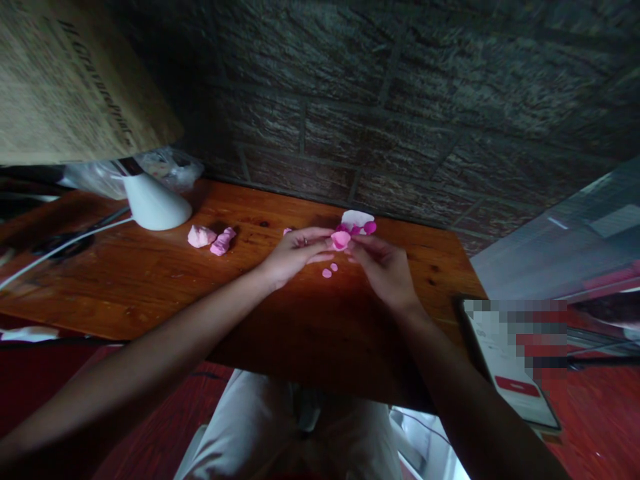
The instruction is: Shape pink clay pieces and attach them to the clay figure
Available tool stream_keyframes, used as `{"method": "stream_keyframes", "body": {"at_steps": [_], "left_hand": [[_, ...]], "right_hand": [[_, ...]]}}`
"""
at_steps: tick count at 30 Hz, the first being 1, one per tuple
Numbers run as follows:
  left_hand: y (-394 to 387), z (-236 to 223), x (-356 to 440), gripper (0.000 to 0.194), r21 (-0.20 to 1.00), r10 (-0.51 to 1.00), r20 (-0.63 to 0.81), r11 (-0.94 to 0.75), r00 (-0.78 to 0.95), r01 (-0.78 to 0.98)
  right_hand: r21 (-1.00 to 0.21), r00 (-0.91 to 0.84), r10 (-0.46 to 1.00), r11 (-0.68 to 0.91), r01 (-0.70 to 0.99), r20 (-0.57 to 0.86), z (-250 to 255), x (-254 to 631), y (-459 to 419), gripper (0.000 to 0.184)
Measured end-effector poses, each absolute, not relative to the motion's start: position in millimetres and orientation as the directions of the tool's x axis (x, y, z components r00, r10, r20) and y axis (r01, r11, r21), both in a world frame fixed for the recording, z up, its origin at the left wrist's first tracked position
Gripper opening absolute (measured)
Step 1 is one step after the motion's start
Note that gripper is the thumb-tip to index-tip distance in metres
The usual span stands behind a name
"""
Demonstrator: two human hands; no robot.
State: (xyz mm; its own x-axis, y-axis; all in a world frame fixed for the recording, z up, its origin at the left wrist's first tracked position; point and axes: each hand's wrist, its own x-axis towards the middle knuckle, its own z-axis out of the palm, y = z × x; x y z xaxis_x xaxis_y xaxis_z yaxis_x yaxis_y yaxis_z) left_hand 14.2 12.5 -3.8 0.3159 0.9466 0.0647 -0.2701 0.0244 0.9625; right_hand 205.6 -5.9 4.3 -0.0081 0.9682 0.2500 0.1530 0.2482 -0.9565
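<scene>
A small light-pink piece with a darker hollow (pixel 341 241), which looks like a clay flower with petals, sits between my two hands over the table. On its left side, my left hand (pixel 300 251) pinches it with thumb and fingers. My right hand (pixel 383 267) has its fingertips closed at the right edge of the same piece. Two flat pink discs (pixel 327 273) lie on the wood just below the hands. Behind them is a white piece (pixel 358 217) with several magenta petal-like bits (pixel 369 228) by it.
Two pink clay-like lumps (pixel 201 236) lie on the wooden table (pixel 165 287) near the white lamp base (pixel 155 203). A paper-like lampshade (pixel 75 87) fills the upper left. Beside the right forearm is a tablet or phone (pixel 510 360). A dark brick wall (pixel 325 127) borders the back.
</scene>
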Motion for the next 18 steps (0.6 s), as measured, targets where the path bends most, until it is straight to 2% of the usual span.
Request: {"method": "stream_keyframes", "body": {"at_steps": [7,12,18], "left_hand": [[13.1,-3.9,13.6,0.026,0.944,0.933,0.035,0.087,0.357,-0.320],[10.4,-1.3,12.4,0.048,0.965,0.916,0.111,-0.007,0.386,-0.262],[5.8,5.8,10.2,0.039,0.981,0.876,0.167,-0.103,0.453,-0.162]], "right_hand": [[-0.942,-0.004,0.961,0.272,0.196,0.277,4.2,210.1,-3.4,0.024],[-0.961,-0.019,0.970,0.241,0.134,0.241,5.5,210.5,-2.3,0.029],[-0.967,-0.025,0.974,0.226,0.122,0.224,5.1,212.5,-0.4,0.026]]}}
